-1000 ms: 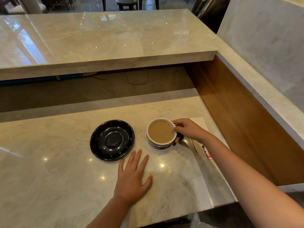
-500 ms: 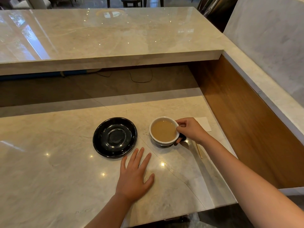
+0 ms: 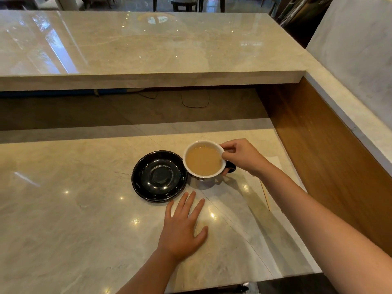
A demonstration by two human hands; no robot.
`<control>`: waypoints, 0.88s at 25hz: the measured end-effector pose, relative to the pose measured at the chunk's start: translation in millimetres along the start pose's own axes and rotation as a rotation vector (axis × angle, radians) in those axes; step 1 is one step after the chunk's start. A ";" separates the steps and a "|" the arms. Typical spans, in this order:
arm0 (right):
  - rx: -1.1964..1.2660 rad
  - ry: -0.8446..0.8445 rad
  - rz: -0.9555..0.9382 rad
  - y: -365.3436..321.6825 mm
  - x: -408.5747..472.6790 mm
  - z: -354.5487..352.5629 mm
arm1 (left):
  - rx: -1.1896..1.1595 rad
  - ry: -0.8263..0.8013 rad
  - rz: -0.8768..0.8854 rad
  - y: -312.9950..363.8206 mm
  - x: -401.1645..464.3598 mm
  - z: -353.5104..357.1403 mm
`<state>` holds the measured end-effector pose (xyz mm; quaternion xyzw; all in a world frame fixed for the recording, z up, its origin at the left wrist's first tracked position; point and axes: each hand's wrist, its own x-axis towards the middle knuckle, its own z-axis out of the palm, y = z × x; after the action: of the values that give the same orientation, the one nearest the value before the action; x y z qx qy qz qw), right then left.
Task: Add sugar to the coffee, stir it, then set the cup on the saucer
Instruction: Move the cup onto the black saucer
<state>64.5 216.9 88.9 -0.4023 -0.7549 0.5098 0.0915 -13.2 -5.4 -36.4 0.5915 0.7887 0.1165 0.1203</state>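
Note:
A cup (image 3: 204, 161) with a white inside and dark outside holds milky brown coffee. It hangs lifted off the marble counter, its left rim just over the right edge of the black saucer (image 3: 159, 176). My right hand (image 3: 239, 156) grips the cup by its dark handle on the right side. The saucer lies bare on the counter, to the left of the cup. My left hand (image 3: 184, 225) rests flat, palm down, fingers spread, just in front of the saucer and holds nothing.
A thin wooden stir stick (image 3: 265, 195) lies on a white napkin (image 3: 275, 166) right of the cup, partly under my right forearm. A raised marble bar top (image 3: 148, 49) runs behind, and a wooden side panel (image 3: 318, 155) walls the right.
My right hand has lifted the cup off the counter and carried it left toward the saucer. The left hand has stayed flat in place.

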 end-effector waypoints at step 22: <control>-0.010 -0.234 -0.038 -38.0 48.0 96.2 | -0.047 0.039 0.032 -0.4 -0.9 -1.3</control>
<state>-39.3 177.7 63.3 -0.3259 -0.7706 0.5476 0.0104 -13.7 -6.5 -35.2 0.5987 0.7784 0.1487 0.1168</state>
